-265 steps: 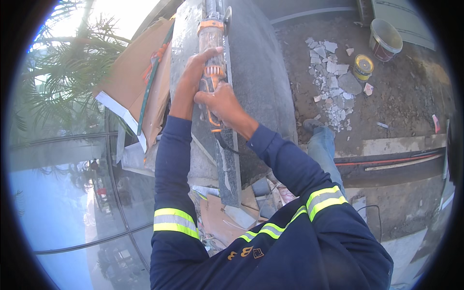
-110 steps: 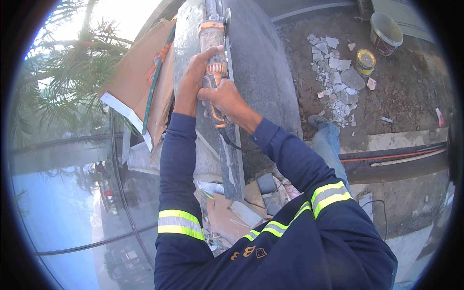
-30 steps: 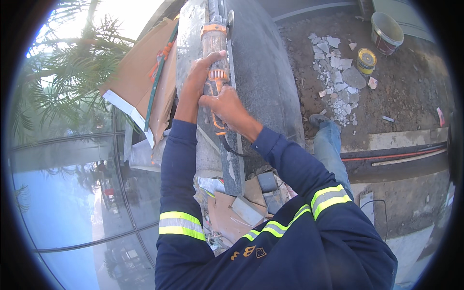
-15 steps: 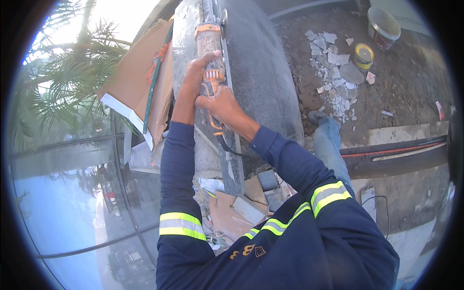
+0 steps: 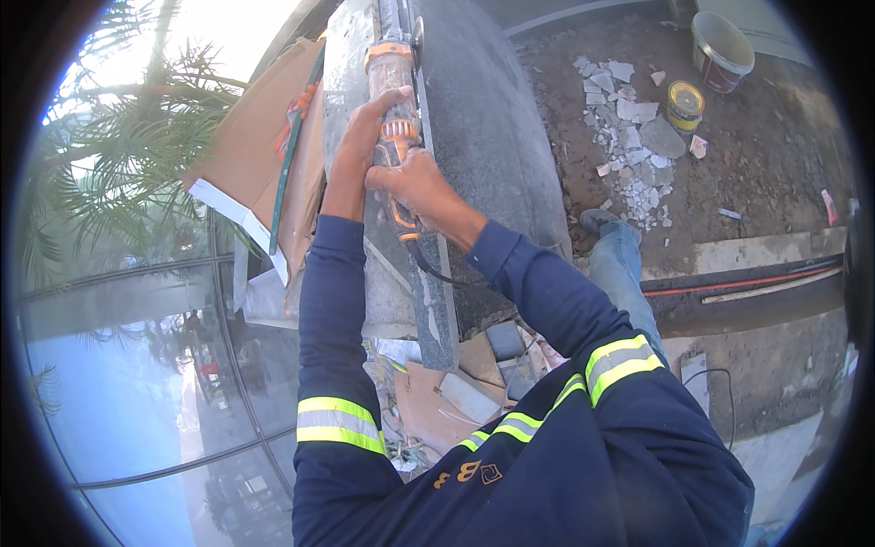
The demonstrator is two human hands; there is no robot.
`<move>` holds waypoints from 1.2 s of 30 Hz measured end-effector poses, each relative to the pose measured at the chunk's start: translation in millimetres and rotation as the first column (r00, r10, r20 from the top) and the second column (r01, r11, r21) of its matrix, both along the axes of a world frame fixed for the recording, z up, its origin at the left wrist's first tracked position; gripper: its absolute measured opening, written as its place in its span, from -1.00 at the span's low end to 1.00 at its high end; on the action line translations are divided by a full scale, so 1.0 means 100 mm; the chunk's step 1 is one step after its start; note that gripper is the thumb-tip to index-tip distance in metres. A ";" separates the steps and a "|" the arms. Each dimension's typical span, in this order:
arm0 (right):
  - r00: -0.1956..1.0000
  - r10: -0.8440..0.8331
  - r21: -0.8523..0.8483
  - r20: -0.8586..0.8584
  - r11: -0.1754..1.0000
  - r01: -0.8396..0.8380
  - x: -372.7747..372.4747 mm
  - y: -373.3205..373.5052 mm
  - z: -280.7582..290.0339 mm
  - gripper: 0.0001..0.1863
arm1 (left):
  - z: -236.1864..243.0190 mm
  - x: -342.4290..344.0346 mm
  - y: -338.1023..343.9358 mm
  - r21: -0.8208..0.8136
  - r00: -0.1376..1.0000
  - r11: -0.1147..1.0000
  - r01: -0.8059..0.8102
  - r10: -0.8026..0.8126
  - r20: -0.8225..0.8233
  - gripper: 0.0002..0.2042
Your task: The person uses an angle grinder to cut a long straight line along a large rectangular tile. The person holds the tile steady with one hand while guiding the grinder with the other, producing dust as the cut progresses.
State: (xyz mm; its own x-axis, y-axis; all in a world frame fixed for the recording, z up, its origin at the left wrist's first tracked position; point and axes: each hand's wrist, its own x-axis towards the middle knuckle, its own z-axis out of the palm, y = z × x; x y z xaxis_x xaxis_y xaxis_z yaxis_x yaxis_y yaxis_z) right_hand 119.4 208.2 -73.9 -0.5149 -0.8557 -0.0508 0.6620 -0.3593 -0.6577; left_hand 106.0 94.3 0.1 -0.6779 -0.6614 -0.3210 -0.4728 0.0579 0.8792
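Note:
Both hands are wrapped round a dusty grey and orange angle grinder [image 5: 394, 71], which lies lengthwise above a grey stone slab [image 5: 483, 137]. My left hand [image 5: 372, 123] grips the body from its left side, thumb across the top. Closer to me, my right hand [image 5: 421, 190] is closed round the rear handle. The grinder's disc [image 5: 418, 41] shows edge-on at the right of its head, close to the slab; whether it touches, I cannot tell. A black cord [image 5: 428, 264] runs from the tool's back end toward the right.
Left of the slab lean a cardboard sheet [image 5: 241, 155] and a green strip [image 5: 296, 155], beside glass panels [image 5: 137, 365]. Broken tile pieces [image 5: 638, 137], a yellow can [image 5: 684, 100] and a bucket [image 5: 722, 55] are on the dirt at right. Stone offcuts [image 5: 469, 397] lie below the slab.
The grinder and both hands have shifted slightly away from me and a little to the left. Both hands keep their grip on it.

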 end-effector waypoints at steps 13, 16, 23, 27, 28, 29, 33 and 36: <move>0.998 0.018 0.095 -0.053 0.995 -0.013 0.15 0.14 0.01 -0.62 | 0.04 0.16 0.15 -0.008 1.000 1.000 -0.007 0.007 0.010 -0.57; 1.000 -0.003 0.081 -0.027 0.997 0.005 0.24 0.21 0.03 -0.62 | 0.08 0.23 0.28 0.006 1.000 1.000 -0.007 0.007 0.005 -0.58; 0.999 0.016 0.038 -0.038 0.999 -0.015 0.25 0.27 0.04 -0.64 | 0.07 0.27 0.26 -0.004 1.000 1.000 -0.007 0.007 -0.002 -0.59; 0.998 -0.028 0.014 -0.049 0.999 0.028 0.22 0.15 -0.01 -0.65 | 0.03 0.21 0.16 0.009 1.000 1.000 0.014 -0.014 -0.004 -0.60; 0.999 -0.018 0.009 -0.029 1.000 0.018 0.21 0.15 -0.01 -0.65 | 0.02 0.20 0.12 0.007 1.000 1.000 0.019 -0.019 -0.001 -0.60; 1.000 -0.008 0.004 -0.010 1.000 0.008 0.20 0.15 0.00 -0.65 | 0.01 0.20 0.09 0.004 1.000 1.000 0.024 -0.024 0.002 -0.60; 0.995 0.082 0.068 -0.052 0.995 -0.079 0.10 0.12 -0.04 -0.63 | 0.00 0.16 0.08 -0.006 1.000 1.000 0.001 -0.001 0.030 -0.57; 1.000 0.007 0.073 -0.025 0.997 -0.005 0.17 0.15 -0.03 -0.54 | 0.02 0.17 0.16 -0.051 0.999 0.999 -0.004 0.005 0.033 -0.57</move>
State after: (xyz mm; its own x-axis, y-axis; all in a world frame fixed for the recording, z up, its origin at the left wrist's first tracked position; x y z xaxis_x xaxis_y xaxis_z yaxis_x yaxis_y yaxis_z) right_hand 136.4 223.0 -76.4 -0.5114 -0.8535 -0.0998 0.6467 -0.3058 -0.6987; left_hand 122.7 110.2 1.9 -0.6644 -0.6803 -0.3094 -0.5022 0.0998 0.8590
